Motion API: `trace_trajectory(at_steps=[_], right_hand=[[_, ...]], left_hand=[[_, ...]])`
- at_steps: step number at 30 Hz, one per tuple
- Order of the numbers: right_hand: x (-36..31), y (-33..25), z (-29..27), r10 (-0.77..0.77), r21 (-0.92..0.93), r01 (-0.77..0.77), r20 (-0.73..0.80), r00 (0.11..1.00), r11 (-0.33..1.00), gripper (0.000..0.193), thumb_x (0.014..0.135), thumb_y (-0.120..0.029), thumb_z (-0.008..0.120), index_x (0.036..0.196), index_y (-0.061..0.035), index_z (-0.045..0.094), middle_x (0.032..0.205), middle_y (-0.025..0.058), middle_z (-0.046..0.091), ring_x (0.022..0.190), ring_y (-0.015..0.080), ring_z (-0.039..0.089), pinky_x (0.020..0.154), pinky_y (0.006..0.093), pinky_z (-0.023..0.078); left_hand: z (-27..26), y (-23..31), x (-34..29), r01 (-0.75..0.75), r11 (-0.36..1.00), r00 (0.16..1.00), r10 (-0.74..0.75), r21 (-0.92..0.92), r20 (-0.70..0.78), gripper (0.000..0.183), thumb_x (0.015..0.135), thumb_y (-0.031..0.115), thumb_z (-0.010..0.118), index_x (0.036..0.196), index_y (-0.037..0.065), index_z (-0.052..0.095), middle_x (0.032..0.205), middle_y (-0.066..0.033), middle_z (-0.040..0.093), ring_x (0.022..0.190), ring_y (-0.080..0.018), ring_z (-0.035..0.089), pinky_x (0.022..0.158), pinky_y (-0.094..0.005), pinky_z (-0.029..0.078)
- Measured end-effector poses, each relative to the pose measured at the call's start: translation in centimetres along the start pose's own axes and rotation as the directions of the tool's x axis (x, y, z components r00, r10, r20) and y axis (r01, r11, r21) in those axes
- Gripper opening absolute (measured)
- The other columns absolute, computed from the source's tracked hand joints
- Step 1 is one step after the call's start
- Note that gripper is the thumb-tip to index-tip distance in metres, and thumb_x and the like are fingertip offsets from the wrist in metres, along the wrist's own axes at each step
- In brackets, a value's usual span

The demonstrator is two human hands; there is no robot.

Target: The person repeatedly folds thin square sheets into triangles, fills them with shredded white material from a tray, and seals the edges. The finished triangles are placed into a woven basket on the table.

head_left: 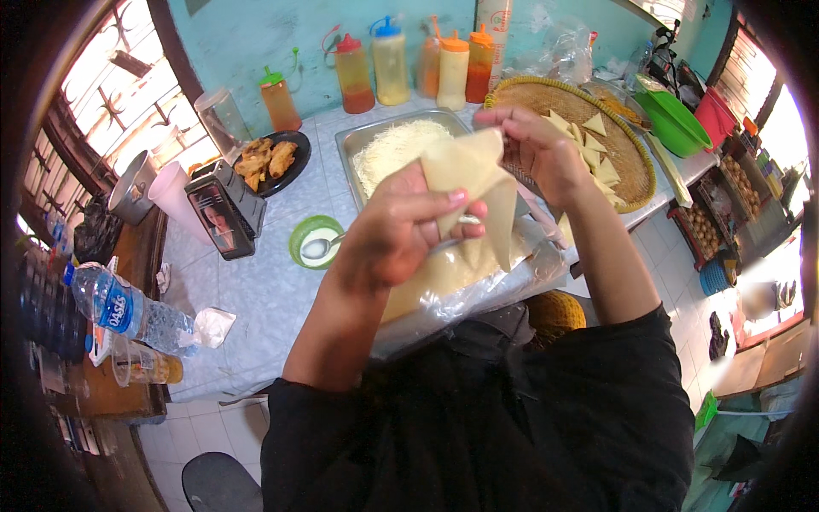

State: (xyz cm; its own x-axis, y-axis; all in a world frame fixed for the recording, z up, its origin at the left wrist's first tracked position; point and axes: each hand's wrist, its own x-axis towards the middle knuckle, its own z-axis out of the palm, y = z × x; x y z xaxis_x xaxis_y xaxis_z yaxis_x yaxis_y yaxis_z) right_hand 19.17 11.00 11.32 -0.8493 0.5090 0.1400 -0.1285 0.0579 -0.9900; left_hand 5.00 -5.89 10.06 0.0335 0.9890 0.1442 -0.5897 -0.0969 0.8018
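My left hand [401,218] is closed on a thin, pale pastry wrapper [465,162], its thumb pressed across the folded part while a loose flap hangs down. Beside the wrapper's upper right corner is my right hand [546,149], its fingers loosely bent and apart; whether they touch the corner is unclear. Below my hands lies a stack of wrappers [444,277] with clear plastic around it. Behind them a metal tray [348,145] holds white shreds. A green bowl [299,243] of whitish liquid, with a spoon [317,247] in it, stands left of my left forearm.
A woven round tray [636,162] carries several folded triangles. Squeeze bottles [392,64] line the wall. At left are a black plate [294,158] of fried pieces, a propped phone [220,213], a pink cup [177,194] and a leaning water bottle [136,311].
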Motion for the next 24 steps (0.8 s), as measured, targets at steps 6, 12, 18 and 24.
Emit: trace_trajectory(at_steps=[6,12,18,24], right_hand=[[5.2,10.1,-1.4,0.588,-0.891,-0.249,0.025,0.809,0.381,0.044,0.076,-0.02,0.053,0.117,-0.0038,0.054,0.1,0.0139,0.06,0.089,0.0244,0.058,0.078,0.0359,0.045],[5.8,11.0,2.2,0.625,-0.849,-0.203,0.178,0.76,0.488,0.057,0.066,-0.012,0.06,0.121,-0.005,0.05,0.103,0.0167,0.058,0.093,0.0275,0.055,0.079,0.0359,0.043],[7.0,11.0,-0.2,0.466,-0.295,-0.442,0.015,0.885,0.847,0.035,0.067,-0.005,0.06,0.102,-0.0056,0.062,0.088,0.0047,0.059,0.088,0.0179,0.053,0.071,0.03,0.041],[8.7,11.7,-2.3,0.483,-0.308,-0.487,-0.095,0.871,0.817,0.026,0.074,-0.009,0.056,0.099,-0.0041,0.062,0.085,0.0037,0.062,0.078,0.0145,0.057,0.07,0.0318,0.045]], left_hand=[[-1.7,0.6,2.7,-0.25,0.965,0.959,0.257,0.075,-0.121,0.051,0.079,-0.003,0.058,0.127,0.001,0.039,0.111,-0.0112,0.055,0.091,-0.0192,0.057,0.077,-0.0349,0.051],[-5.4,-2.2,4.5,-0.3,0.946,0.906,0.323,0.122,-0.274,0.055,0.076,-0.009,0.054,0.127,0.003,0.036,0.114,-0.0111,0.053,0.093,-0.0201,0.057,0.078,-0.0353,0.051],[-6.4,-2.3,5.0,-0.354,0.932,0.875,0.36,0.078,-0.325,0.055,0.075,-0.011,0.05,0.126,0.003,0.034,0.112,-0.0118,0.052,0.09,-0.0201,0.058,0.078,-0.0345,0.051],[-7.6,-3.4,5.7,-0.42,0.905,0.856,0.422,0.075,-0.297,0.053,0.077,-0.01,0.051,0.126,0.005,0.037,0.114,-0.0112,0.054,0.092,-0.02,0.059,0.078,-0.0347,0.05]])
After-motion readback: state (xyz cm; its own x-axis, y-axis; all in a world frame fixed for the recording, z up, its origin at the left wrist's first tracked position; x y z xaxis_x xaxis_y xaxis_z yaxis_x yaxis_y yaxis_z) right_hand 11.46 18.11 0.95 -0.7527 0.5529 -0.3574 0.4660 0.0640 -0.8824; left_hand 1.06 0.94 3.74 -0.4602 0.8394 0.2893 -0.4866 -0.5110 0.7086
